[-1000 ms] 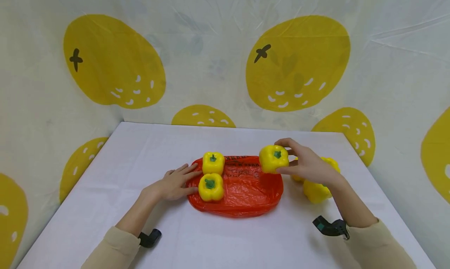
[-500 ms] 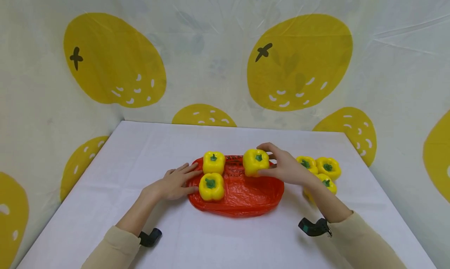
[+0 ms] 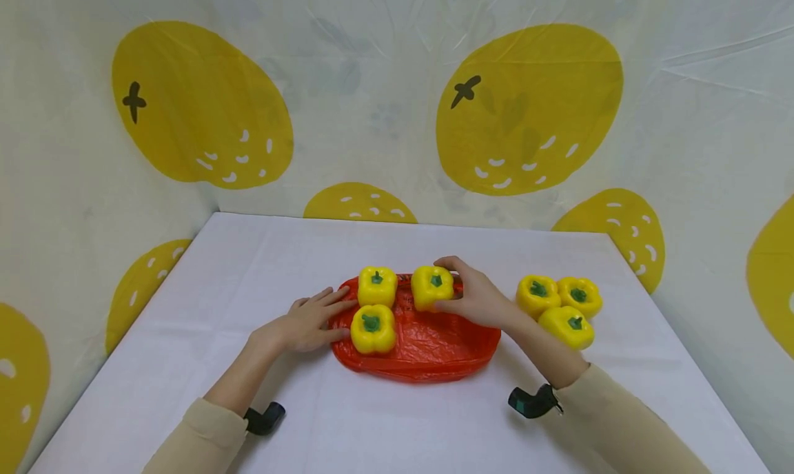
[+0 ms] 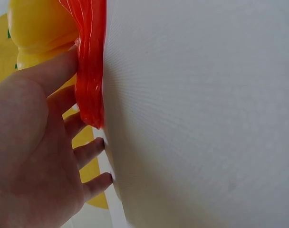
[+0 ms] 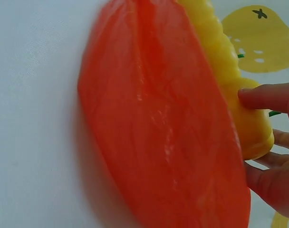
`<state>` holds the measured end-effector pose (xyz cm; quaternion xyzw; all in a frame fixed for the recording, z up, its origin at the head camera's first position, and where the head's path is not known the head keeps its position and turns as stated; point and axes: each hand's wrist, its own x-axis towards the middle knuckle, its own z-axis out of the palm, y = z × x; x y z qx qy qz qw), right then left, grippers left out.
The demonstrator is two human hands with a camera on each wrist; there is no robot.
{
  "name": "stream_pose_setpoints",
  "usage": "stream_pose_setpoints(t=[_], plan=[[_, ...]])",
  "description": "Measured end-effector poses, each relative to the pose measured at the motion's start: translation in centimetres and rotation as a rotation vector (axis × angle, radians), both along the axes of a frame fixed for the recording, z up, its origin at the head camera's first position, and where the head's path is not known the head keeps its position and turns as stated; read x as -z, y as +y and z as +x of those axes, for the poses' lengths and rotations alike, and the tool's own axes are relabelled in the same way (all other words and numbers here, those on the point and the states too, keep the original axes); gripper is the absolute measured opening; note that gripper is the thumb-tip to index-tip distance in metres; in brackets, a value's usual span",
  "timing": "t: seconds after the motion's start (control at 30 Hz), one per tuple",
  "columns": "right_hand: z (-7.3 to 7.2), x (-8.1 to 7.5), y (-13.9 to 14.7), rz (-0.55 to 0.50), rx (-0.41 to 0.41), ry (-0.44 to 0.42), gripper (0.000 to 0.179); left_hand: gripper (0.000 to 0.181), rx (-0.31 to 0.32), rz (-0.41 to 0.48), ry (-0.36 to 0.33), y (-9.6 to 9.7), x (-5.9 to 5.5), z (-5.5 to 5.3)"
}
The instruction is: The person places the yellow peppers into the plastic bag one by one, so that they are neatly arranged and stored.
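My right hand (image 3: pixel 474 296) grips a yellow bell pepper (image 3: pixel 429 288) between thumb and fingers, over the back middle of a red plastic bag (image 3: pixel 434 350). In the right wrist view the thumb lies against that pepper (image 5: pixel 253 126). Two more yellow peppers sit on the bag's left part, one at the back (image 3: pixel 376 286) and one in front (image 3: pixel 373 333). My left hand (image 3: pixel 307 324), fingers spread and fairly straight, rests at the bag's left edge beside them. The left wrist view shows the thumb touching the red bag (image 4: pixel 91 61).
A cluster of yellow bell peppers stands on the white table (image 3: pixel 409 433) at the right: one at the back left (image 3: pixel 536 295), one at the back right (image 3: pixel 579 296), one in front (image 3: pixel 566 327). A patterned curtain (image 3: pixel 372 102) rises behind the table.
My right hand has carried its pepper leftward and slightly down over the red bag, toward the two peppers there. The cluster at the right is now uncovered. My left hand stays put.
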<state>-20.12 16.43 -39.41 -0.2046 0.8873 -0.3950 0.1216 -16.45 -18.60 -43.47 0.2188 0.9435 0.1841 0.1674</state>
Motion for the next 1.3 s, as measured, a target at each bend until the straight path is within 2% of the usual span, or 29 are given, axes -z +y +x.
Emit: stream_pose_setpoints(t=[0.23,0.73,1.0,1.3], plan=[[-0.1,0.8,-1.2,0.006,-0.005,-0.009,0.075,0.071,-0.006,0.000,-0.010,0.1,0.0,0.0],[-0.3,1.0,-2.2,-0.004,-0.017,0.002,0.078,0.071,-0.010,-0.009,-0.011,0.1,-0.1,-0.1],[-0.3,1.1,-1.9,0.007,-0.016,0.009,0.082,0.071,-0.005,0.005,-0.010,0.1,-0.1,0.0],[-0.1,0.3,-0.6,-0.004,-0.026,0.008,0.079,0.071,-0.005,0.009,-0.011,0.1,-0.1,-0.1]])
